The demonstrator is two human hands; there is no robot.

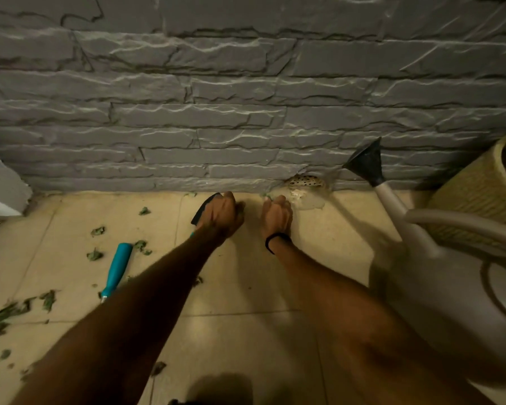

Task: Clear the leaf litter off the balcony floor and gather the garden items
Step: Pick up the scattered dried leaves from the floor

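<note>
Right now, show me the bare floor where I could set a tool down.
Bare tile lies between the two forearms, nearer than the left hand and right hand, and between the right forearm and the watering can. Crowded: leaf litter and a teal-handled tool at left; watering can and woven pot at right.

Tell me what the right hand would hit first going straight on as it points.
The right hand would likely meet the leaf scrap at its knuckles, then the stone wall left of the drain grate; depth is unclear.
</note>
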